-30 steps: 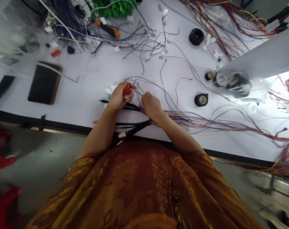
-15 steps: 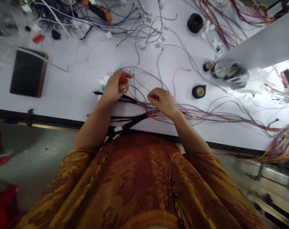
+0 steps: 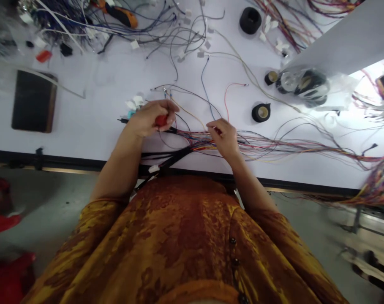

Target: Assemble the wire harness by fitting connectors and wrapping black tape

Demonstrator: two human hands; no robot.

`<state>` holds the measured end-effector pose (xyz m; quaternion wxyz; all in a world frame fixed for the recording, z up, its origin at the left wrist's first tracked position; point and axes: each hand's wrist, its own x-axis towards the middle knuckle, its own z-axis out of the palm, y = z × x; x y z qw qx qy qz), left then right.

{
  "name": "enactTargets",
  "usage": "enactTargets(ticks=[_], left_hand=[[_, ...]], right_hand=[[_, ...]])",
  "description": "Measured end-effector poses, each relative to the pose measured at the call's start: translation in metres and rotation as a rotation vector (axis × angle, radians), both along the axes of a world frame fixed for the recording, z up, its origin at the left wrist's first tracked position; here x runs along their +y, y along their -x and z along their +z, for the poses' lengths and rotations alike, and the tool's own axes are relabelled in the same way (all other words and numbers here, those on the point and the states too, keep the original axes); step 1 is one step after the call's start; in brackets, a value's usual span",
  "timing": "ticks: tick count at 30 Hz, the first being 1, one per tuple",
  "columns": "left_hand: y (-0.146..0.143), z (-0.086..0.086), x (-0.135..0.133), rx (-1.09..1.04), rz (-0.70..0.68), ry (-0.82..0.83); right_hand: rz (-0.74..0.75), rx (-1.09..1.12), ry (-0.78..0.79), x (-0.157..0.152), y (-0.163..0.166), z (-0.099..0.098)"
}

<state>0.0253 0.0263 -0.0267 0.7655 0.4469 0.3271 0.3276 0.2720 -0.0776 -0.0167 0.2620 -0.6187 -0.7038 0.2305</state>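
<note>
My left hand [image 3: 150, 118] is closed around a red connector [image 3: 162, 121], its fingers curled over the top and a thin dark wire looping below. To the right, my right hand [image 3: 224, 137] is pinched over the wire bundle [image 3: 200, 141]; what sits between its fingertips is too small to make out. Black sleeved branches [image 3: 175, 157] of the harness run leftward under my left wrist. Between the hands, a yellow wire [image 3: 187, 110] and loose dark wires with metal terminals lie on the white table. A blue wire [image 3: 204, 84] and a red wire [image 3: 226, 95] lie beyond my right hand.
Black tape rolls [image 3: 260, 112] lie to the right, beside a plastic-wrapped bundle [image 3: 312, 88]. A dark flat box [image 3: 34, 101] is at left. Loose wires and an orange-handled tool [image 3: 123, 16] are at the back. The table's black edge [image 3: 74, 163] runs before me.
My left hand has turned and come slightly nearer to me with the red connector, whose face with holes no longer shows. My right hand has moved a little rightward. The camera view has shifted slightly.
</note>
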Motion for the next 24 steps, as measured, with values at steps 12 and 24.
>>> enactTargets(ticks=[12, 24], left_hand=[[-0.022, -0.016, -0.019, 0.698, -0.162, -0.743], [-0.043, 0.011, -0.037, 1.32, -0.41, -0.998]], right_hand=[[0.237, -0.455, 0.238, 0.012, 0.02, 0.009], [0.136, -0.535, 0.201, 0.014, 0.033, 0.02]])
